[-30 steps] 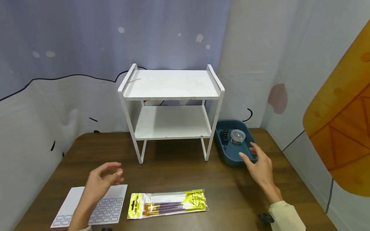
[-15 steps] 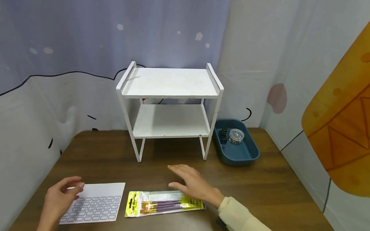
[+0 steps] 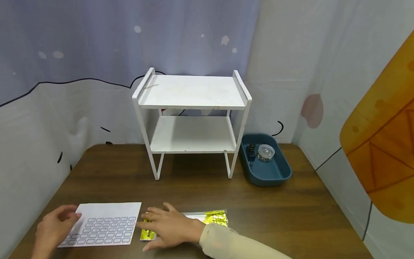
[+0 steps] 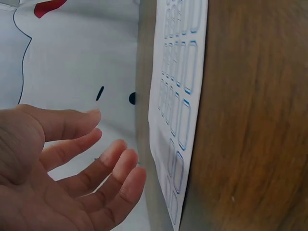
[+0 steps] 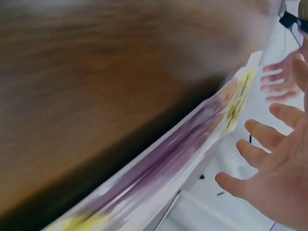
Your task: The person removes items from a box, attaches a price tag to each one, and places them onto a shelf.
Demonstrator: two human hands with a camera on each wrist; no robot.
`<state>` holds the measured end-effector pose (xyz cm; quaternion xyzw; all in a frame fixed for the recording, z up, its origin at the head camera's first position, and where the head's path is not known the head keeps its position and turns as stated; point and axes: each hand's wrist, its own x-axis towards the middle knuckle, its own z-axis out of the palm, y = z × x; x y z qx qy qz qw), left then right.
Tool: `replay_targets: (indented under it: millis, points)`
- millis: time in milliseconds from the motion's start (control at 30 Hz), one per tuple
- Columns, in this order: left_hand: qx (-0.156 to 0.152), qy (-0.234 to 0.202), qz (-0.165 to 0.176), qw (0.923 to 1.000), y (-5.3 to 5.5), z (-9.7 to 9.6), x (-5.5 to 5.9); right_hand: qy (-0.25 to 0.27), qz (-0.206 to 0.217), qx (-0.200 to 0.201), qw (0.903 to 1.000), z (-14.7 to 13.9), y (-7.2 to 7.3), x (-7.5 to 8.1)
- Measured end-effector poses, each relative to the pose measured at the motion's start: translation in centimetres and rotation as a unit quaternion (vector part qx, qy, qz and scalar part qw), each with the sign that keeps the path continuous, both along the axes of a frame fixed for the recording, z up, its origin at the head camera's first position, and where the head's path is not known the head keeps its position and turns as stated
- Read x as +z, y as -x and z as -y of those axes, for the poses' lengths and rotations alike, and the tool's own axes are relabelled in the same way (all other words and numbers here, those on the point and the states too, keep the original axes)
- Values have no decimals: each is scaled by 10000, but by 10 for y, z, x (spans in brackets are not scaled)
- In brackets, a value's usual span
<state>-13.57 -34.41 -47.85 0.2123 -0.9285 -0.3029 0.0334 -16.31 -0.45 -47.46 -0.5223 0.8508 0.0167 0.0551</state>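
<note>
A white sheet of labels point(image 3: 108, 209) with blue-outlined boxes lies flat at the front left of the table. My left hand point(image 3: 54, 229) is beside the sheet's left edge, fingers loosely curled; the left wrist view shows nothing between the fingers and a gap to the sheet. Over the left part of a yellow-and-clear pack of paintbrushes point(image 3: 216, 217) hovers my right hand point(image 3: 171, 227), its fingers spread and its thumb toward the near side. The right wrist view shows the purple brush handles point(image 5: 159, 161) and those fingers apart from the pack. My hand and sleeve hide much of the pack in the head view.
A white two-tier shelf point(image 3: 194, 135) stands at the back of the wooden table point(image 3: 275, 223). To its right sits a blue tray point(image 3: 270, 178) with a small dark bottle point(image 3: 251, 154) and a round clear jar point(image 3: 266, 152). Patterned curtains hang behind and beside the table.
My right hand has swept left from the blue tray to above the paintbrush pack. My left hand has moved left, from over the label sheet to its left edge.
</note>
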Motion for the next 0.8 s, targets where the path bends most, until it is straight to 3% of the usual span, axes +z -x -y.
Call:
replay_targets:
  millis: [200,533,800]
  points:
    - [-339,158,385,9986,4,5,-7,-694,-446,189,9964,30,-12,0]
    - [-787,500,761,9927,5,11,-12,-1168,-521,379,9911,56,-20,-13]
    - [-648,757,1081,9891,3,6,-8,-1203,-608,341,9903,58,-22,-16]
